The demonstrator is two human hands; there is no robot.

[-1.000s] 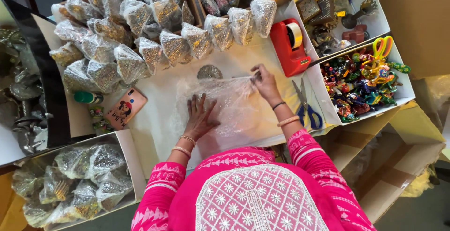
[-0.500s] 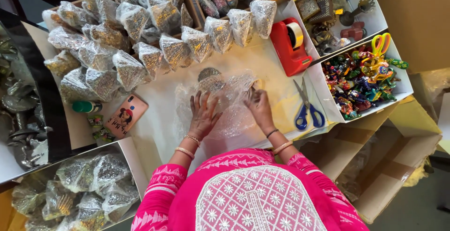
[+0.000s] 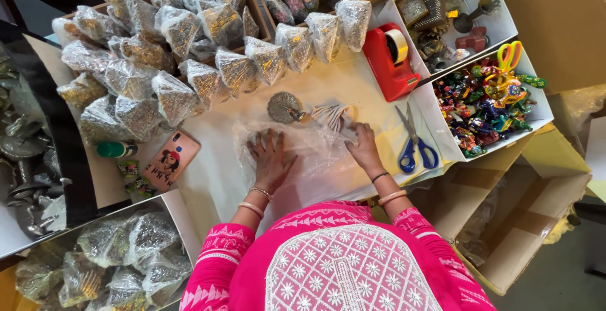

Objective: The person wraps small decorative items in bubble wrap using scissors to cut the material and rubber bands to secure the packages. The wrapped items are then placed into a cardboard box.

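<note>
A sheet of clear crinkled plastic wrap (image 3: 315,159) lies spread on the white table in front of me. My left hand (image 3: 271,156) rests flat on it with fingers apart, pressing it down. My right hand (image 3: 363,147) pinches the sheet's right edge near its far corner. Just beyond the sheet lies a small round metal ornament (image 3: 284,107) with pale ribbon-like strips (image 3: 332,114) next to it. Pink sleeves and bangles show at both wrists.
Many wrapped packets (image 3: 177,40) are piled at the back left, with more in a box (image 3: 120,254) at the near left. A red tape dispenser (image 3: 391,58), blue scissors (image 3: 413,144), a phone (image 3: 167,159), a green tube (image 3: 117,149) and a tray of colourful trinkets (image 3: 489,106) surround the sheet.
Both hands have shifted on the plastic sheet, smoothing it. The right hand drew back from the far edge, then moved out to the right edge. The round ornament is now uncovered.
</note>
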